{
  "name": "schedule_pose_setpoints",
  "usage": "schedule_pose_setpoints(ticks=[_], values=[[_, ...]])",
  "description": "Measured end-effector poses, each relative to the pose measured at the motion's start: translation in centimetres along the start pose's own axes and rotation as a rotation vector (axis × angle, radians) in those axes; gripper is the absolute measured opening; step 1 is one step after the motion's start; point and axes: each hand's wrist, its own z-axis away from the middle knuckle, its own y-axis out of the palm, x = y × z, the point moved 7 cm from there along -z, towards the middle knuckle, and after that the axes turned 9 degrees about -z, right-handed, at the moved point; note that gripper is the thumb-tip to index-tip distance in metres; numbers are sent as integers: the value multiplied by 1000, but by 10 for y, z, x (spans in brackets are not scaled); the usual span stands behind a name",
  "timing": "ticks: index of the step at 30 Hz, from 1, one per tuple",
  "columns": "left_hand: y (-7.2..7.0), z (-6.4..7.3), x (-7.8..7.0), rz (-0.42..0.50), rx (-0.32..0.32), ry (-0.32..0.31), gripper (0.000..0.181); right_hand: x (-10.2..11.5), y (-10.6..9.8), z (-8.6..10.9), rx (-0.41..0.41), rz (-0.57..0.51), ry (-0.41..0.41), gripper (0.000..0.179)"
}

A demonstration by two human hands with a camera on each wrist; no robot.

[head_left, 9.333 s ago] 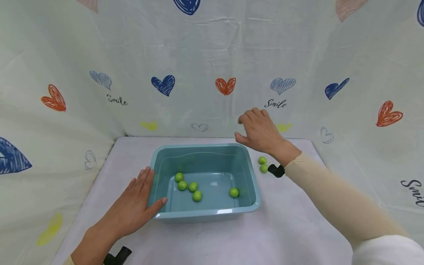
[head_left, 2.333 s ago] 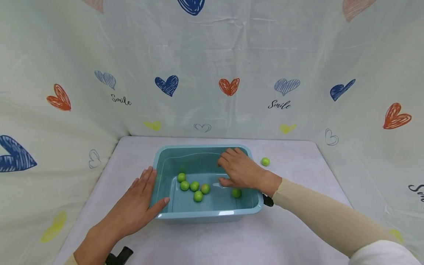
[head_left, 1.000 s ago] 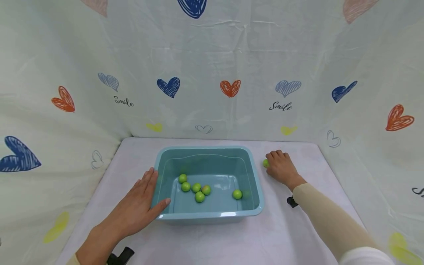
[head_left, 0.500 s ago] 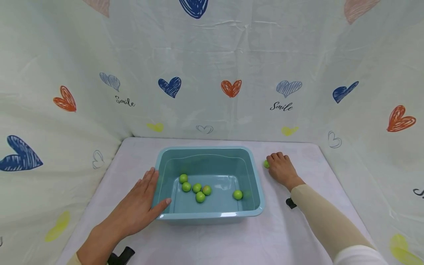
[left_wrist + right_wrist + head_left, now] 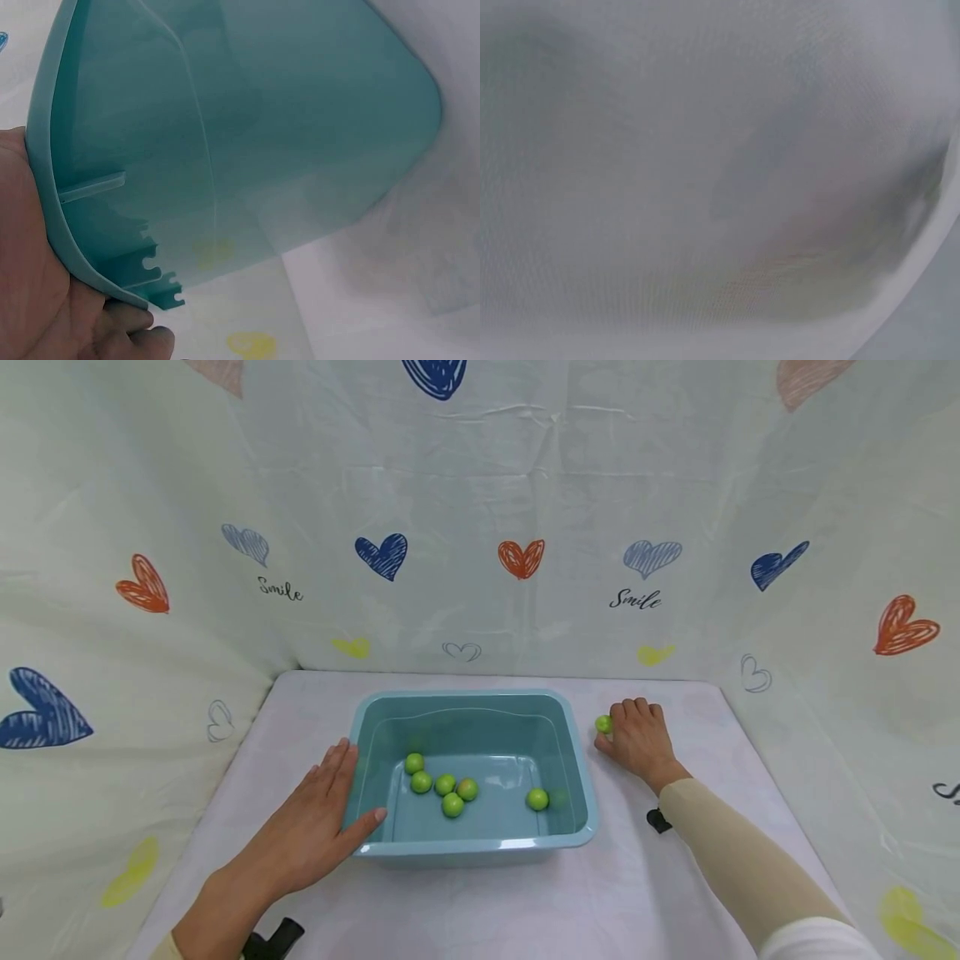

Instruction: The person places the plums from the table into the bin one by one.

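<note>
A light blue plastic tub [image 5: 480,843] stands on the white-covered table, with several small round green fruits [image 5: 452,805] on its floor. My left hand [image 5: 300,827] rests along the tub's left rim, fingers straight and thumb over the near corner; the left wrist view shows the palm against the tub's edge [image 5: 52,202]. To the right of the tub, my right hand [image 5: 639,737] pinches another green fruit [image 5: 603,724] between thumb and curled fingers, at or very near the table surface. The right wrist view is blurred by pale cloth and shows no fingers.
The white tablecloth [image 5: 480,910] surrounds the tub, and the table's far edge lies close behind it. A pale curtain [image 5: 450,485] printed with hearts hangs at the back and both sides. A black wrist strap piece [image 5: 659,821] shows below the right wrist.
Over the last several seconds, one green fruit went from the table into the tub. My right hand then moved right to the fruit outside and took hold of it. The left hand stayed put.
</note>
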Motion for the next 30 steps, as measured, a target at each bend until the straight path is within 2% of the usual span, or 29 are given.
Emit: schedule_pose_setpoints(ticks=[16, 30], values=[[-2, -1, 0, 3, -2, 8, 98, 8, -12, 1, -1, -36, 5, 43], [-7, 0, -2, -99, -22, 37, 95, 12, -22, -1, 3, -52, 23, 46]])
